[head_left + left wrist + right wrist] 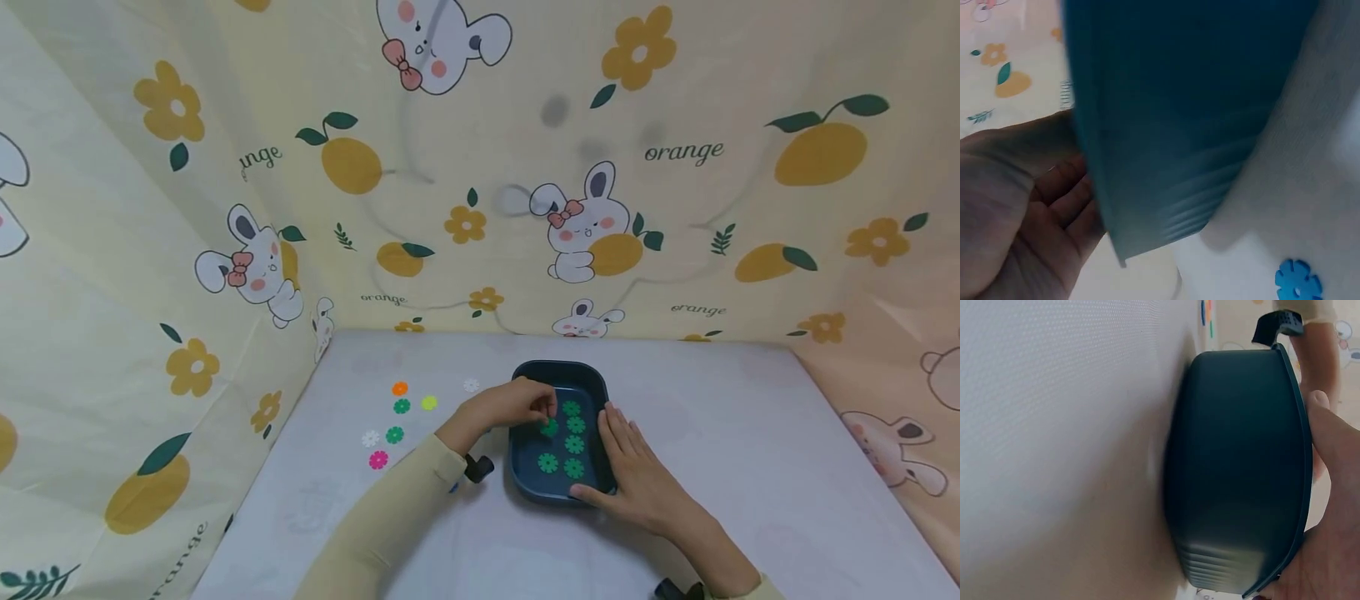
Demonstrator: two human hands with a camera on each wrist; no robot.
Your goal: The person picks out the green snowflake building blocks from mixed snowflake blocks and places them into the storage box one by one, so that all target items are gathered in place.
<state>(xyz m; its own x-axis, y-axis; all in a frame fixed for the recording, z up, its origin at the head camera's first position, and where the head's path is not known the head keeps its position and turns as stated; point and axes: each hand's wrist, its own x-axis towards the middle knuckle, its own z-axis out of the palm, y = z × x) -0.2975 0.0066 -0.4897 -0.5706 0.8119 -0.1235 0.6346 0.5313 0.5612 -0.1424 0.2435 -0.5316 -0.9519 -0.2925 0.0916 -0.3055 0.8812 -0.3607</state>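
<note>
A dark blue tray (525, 483) stands on the white table, with several green flower-shaped discs (573, 444) on its floor. My left hand (510, 406) reaches over the tray's left rim, fingers curled down. A green flower-shaped disc (550, 427) shows at its fingertips, apparently pinched. In the left wrist view the tray wall (1166, 125) hides those fingertips. My right hand (645, 483) rests along the tray's right side with fingers straight and the thumb at the near rim. The right wrist view shows the tray's outer wall (1241, 462) beside the right thumb (1329, 425).
Left of the tray lie loose discs: orange (400, 388), yellow (429, 403), pink (378, 460), green (394, 435) and white (471, 385). A blue disc (1297, 281) lies near the left wrist. A printed curtain (465, 167) encloses the table's back and sides.
</note>
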